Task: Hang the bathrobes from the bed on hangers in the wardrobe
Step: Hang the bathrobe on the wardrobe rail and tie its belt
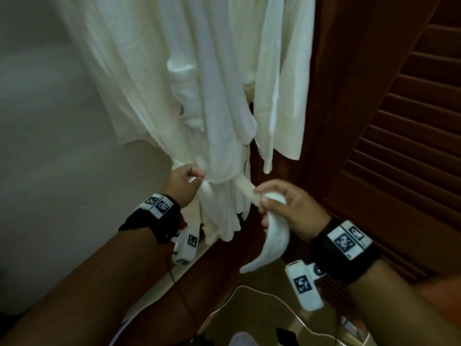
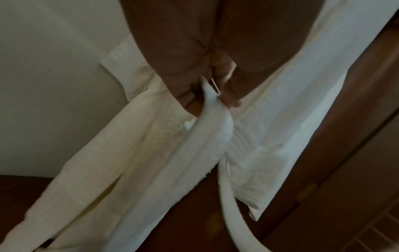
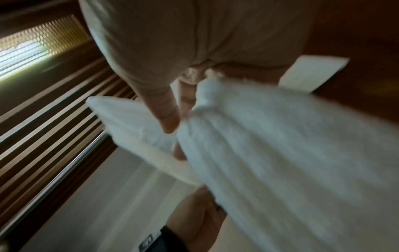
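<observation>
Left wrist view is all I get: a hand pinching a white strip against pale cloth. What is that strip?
Observer: A belt round a hanging bathrobe; the left hand pinches one end.
Operator: Where is the other hand?
Observer: The right hand grips the other belt end, whose tail droops below its fingers.
Operator: What's beside the robe?
Observer: A louvred wooden door, on its right.
</observation>
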Demonstrator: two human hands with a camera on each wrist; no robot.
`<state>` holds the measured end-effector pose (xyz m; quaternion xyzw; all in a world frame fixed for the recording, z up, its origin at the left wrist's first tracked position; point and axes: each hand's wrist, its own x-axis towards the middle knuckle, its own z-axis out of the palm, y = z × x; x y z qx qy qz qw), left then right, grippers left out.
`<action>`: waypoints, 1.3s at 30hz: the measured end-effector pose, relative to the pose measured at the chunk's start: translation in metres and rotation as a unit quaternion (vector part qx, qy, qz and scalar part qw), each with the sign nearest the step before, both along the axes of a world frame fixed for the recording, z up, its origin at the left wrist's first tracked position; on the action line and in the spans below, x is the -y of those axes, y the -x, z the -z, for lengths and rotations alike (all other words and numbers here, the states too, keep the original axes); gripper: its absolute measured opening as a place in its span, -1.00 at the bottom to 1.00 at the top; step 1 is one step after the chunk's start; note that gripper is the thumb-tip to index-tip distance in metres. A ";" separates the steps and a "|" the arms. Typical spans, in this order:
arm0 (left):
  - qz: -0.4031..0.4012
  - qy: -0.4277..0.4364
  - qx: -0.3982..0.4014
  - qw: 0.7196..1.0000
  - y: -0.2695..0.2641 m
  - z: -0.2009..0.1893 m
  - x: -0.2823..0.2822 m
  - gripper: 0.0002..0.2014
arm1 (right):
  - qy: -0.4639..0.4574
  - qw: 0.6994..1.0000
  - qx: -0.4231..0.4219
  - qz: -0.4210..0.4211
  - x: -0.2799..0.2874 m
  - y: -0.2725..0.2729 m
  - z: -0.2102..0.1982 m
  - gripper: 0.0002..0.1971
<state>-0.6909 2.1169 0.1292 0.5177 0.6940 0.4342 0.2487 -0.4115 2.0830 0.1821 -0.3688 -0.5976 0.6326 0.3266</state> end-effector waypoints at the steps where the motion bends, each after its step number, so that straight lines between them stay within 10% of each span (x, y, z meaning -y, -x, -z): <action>1: 0.016 -0.006 0.020 1.000 0.004 0.001 0.011 -0.78 | 0.006 0.999 -0.004 -0.040 0.002 0.013 0.002 -0.83; 11: -0.072 -0.010 0.138 0.988 0.039 0.007 0.134 -0.79 | 0.107 0.957 -0.095 -0.253 0.022 0.108 0.025 -0.63; 17: -0.081 0.014 0.483 0.872 0.029 0.005 0.170 -0.73 | 0.058 0.979 -0.070 -0.180 0.027 0.139 0.039 -0.67; 22: -0.058 0.036 0.363 0.929 0.019 0.011 0.192 -0.57 | -0.032 0.989 0.007 -0.147 0.028 0.149 0.060 -0.66; 31: -0.122 -0.024 0.342 0.931 0.015 0.017 0.192 -0.72 | 0.108 0.964 0.009 -0.245 0.043 0.149 0.080 -0.49; 39: -0.098 0.020 0.308 0.946 0.008 0.026 0.182 -0.64 | -0.083 0.954 0.132 -0.255 0.038 0.145 0.063 -0.72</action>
